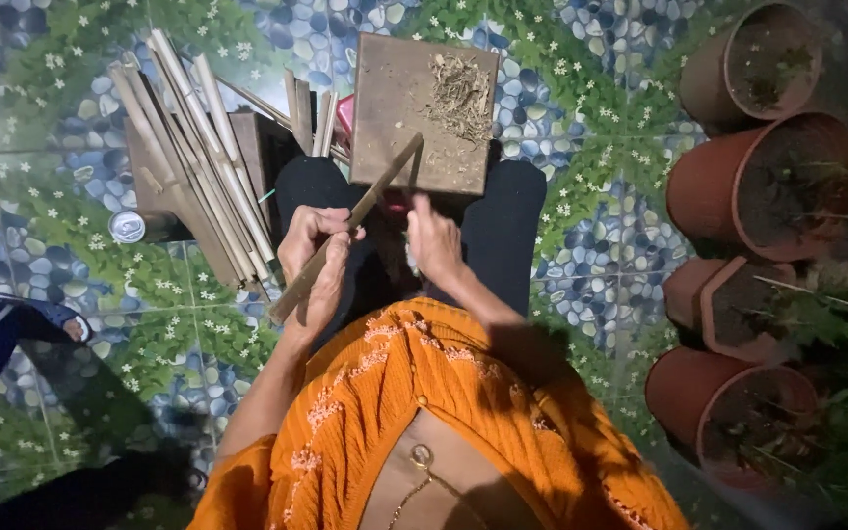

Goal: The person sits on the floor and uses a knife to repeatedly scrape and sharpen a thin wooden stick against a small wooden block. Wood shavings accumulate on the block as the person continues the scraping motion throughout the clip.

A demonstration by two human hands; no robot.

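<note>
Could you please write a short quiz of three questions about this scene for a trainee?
1. True or false: the left hand holds a long flat strip.
2. Where do the shavings lie? A) on the square board B) in a pot C) on the floor
3. Fill in: the clay pots stand on the person's ____ side.

Key
1. True; its fingers close around the strip.
2. A; they lie at the board's far right corner.
3. Right. The right hand rests near the board; what its grip holds cannot be seen.
</note>
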